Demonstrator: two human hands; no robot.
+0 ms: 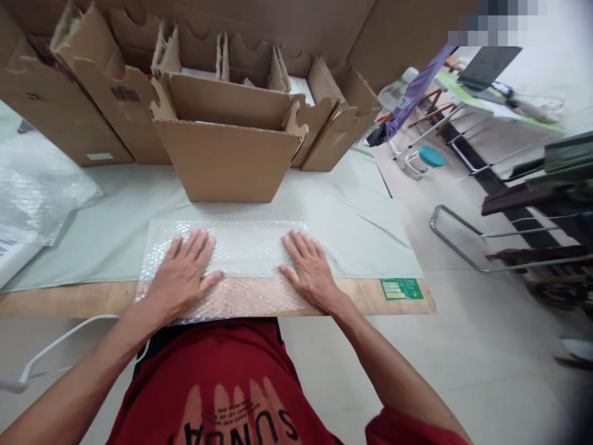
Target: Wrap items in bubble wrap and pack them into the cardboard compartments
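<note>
A sheet of clear bubble wrap (pixel 252 262) lies spread on the table in front of me, its near edge reaching the table's front edge. My left hand (pixel 185 272) rests flat on the left part of the sheet, fingers stretched out and pointing away from me. On the sheet's right part lies my right hand (pixel 309 267), also flat with its fingers extended. Neither hand grips anything. Just beyond the bubble wrap stands an open cardboard box (pixel 231 157), upright; its inside is mostly hidden.
More cardboard bins (pixel 115 105) stand in a row behind, several holding things. At left is a heap of bubble wrap (pixel 37 179) beside a white roll (pixel 18 262). A green label (pixel 401 289) marks the table's right front corner. A blue stool (pixel 430 156) stands beyond.
</note>
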